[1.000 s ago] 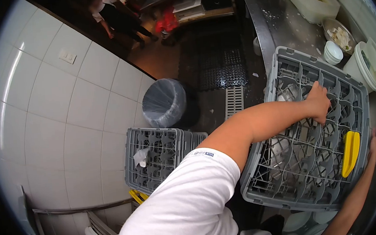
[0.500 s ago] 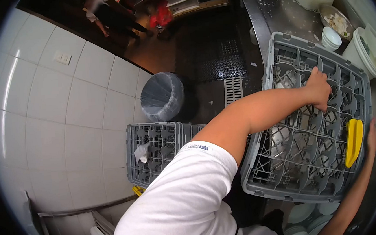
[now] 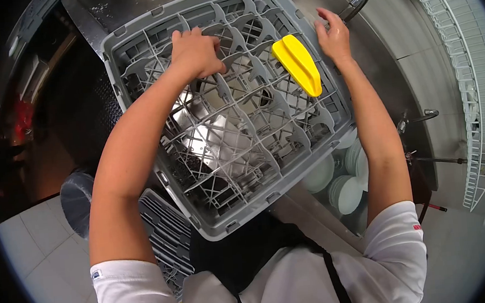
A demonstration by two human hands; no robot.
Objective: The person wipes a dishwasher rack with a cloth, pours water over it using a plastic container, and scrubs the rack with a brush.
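A large grey plastic dish rack (image 3: 247, 208) fills the middle of the view, tilted over the metal counter. My left hand (image 3: 195, 55) has its fingers curled around the rack's inner grid at the upper left. Beside the rack's upper right edge is my right hand (image 3: 333, 36), fingers apart and holding nothing. A yellow plastic piece (image 3: 298, 67) sits on the right part of the rack. Shiny metal pieces (image 3: 205, 143) show through the grid; their exact shape is hard to make out.
Stacked white plates (image 3: 346, 194) are below the rack's right corner. Metal taps (image 3: 355, 7) line the sink wall, with a white wire shelf (image 3: 464, 77) at far right. At lower left are a lined bin (image 3: 77, 203) and another grey rack (image 3: 166, 237).
The view has swung right, bringing the rack to the centre and both arms into full view. My left hand still grips the grid; my right hand is at the rack's upper right edge.
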